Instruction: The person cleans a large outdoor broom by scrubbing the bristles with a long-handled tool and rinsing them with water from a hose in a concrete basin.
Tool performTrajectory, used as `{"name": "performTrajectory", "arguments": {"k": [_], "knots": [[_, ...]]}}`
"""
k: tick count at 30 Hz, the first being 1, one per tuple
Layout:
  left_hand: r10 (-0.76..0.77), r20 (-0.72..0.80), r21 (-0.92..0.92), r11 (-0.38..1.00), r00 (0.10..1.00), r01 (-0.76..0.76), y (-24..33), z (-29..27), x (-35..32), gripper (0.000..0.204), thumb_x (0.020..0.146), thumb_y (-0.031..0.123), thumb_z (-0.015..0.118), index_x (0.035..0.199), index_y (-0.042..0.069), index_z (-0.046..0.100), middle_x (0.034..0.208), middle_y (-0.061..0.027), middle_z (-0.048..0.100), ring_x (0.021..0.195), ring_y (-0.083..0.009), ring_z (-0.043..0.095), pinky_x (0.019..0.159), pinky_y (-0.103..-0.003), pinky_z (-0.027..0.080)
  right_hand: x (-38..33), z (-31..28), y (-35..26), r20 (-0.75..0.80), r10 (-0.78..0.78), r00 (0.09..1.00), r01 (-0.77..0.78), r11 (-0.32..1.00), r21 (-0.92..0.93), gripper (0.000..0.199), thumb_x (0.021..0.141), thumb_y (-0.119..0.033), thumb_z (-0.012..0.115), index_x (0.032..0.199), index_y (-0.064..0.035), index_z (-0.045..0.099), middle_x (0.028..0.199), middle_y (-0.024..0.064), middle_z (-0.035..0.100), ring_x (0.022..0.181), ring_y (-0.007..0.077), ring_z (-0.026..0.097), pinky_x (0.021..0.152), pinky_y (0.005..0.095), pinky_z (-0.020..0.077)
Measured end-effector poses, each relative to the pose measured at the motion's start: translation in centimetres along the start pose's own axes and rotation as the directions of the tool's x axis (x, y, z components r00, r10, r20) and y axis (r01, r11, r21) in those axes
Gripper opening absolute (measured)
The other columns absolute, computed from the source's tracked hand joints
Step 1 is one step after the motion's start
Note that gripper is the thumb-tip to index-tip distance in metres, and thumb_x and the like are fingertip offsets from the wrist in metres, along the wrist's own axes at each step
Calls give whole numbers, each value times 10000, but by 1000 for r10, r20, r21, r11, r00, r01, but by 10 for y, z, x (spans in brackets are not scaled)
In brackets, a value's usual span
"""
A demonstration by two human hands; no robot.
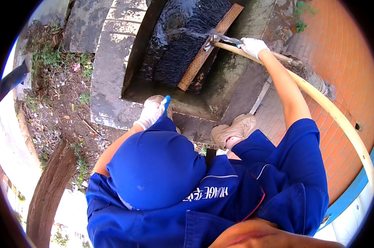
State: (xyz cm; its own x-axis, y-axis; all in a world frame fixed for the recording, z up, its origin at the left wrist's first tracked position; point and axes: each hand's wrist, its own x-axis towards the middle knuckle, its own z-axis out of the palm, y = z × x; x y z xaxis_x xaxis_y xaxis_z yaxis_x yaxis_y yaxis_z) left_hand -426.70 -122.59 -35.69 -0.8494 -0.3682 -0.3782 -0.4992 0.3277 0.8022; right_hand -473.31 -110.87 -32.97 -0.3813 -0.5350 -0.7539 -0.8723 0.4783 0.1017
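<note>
My right hand point(253, 47), in a white glove with blue fingertips, is closed at the end of a pale water pipe point(284, 58). A stream of water point(191, 32) shoots left from there; the tap itself is mostly hidden under the glove. Below the stream, a push broom's wooden head point(203, 53) leans in a concrete basin point(166, 97), dark bristles point(174, 62) wet. Its long yellowish handle point(327, 105) passes beneath my right forearm and curves to the lower right. My left hand point(152, 113), gloved alike, rests near my left knee, thumb stretched out, holding nothing visible.
My beige shoes point(235, 128) stand at the basin's near edge. Orange brick paving point(339, 74) spreads to the right, with a wrapped post point(317, 80) by the pipe. Littered soil point(63, 103) and a tree trunk point(50, 194) lie to the left.
</note>
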Motion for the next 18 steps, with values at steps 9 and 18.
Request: {"name": "performTrajectory", "arguments": {"k": [9,18], "knots": [[8,57,55,998,998,-11,0,-1,3,387,985,310,404,857,6,606,866,-218,631,883,-410,578,791,-459,442,-16,4,-12,31,-132,991,136,963,-235,310,912,-348,505,1013,-96,655,974,139,690,917,306,663,781,428,516],[17,57,28,999,998,-18,3,-8,-2,361,989,289,392,943,12,619,891,-210,639,911,-389,585,824,-431,448,10,4,1,9,-33,999,34,972,-233,351,913,-331,477,1080,-84,662,1073,166,669,981,325,652,854,430,507]]}}
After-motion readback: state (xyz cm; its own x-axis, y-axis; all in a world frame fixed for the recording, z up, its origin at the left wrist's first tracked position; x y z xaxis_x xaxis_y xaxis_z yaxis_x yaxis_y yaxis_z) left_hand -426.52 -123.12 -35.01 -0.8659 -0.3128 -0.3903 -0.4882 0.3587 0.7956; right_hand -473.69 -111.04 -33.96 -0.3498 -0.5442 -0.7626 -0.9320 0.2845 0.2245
